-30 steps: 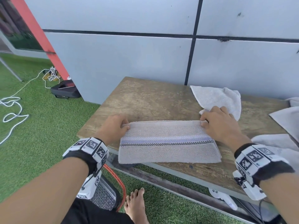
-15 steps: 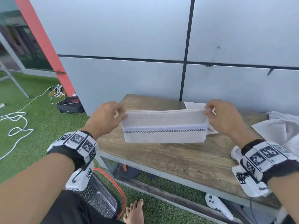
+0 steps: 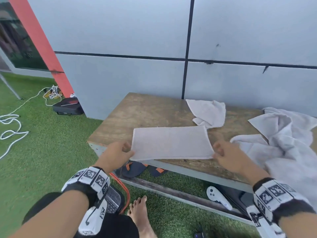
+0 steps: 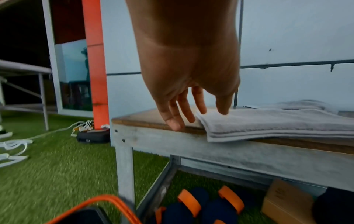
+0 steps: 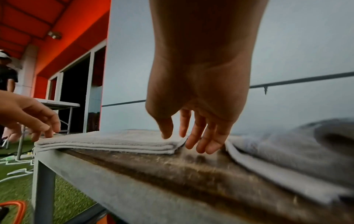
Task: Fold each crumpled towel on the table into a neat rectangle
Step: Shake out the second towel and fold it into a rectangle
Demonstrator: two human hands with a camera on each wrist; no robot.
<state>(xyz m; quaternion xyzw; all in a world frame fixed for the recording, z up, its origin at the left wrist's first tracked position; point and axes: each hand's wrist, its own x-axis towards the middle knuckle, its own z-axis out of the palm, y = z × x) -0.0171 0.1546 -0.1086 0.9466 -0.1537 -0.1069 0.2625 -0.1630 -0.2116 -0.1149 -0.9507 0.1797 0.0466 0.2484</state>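
Note:
A pale grey folded towel (image 3: 171,143) lies flat as a neat rectangle on the wooden table (image 3: 145,114), its near-left corner slightly over the front edge. The wrist views show its stacked layers (image 4: 277,122) (image 5: 114,139). My left hand (image 3: 127,150) (image 4: 199,118) hovers at the towel's left end, fingers relaxed and spread, thumb just over the corner. My right hand (image 3: 217,150) (image 5: 184,139) is at the right end, fingers loosely extended, gripping nothing. A small crumpled towel (image 3: 209,112) lies behind. A larger crumpled towel (image 3: 283,143) (image 5: 287,148) is heaped at the right.
A grey panel wall stands right behind the table. Under the table are sandals (image 3: 137,169) and a white controller (image 3: 217,197). White cables (image 3: 10,124) and a black case (image 3: 68,106) lie on the grass to the left. A bare foot (image 3: 139,213) is near the table.
Both hands had lifted the striped towel off the table by its top corners. Now it lies flat, folded over with the stripe hidden, and both hands have let go.

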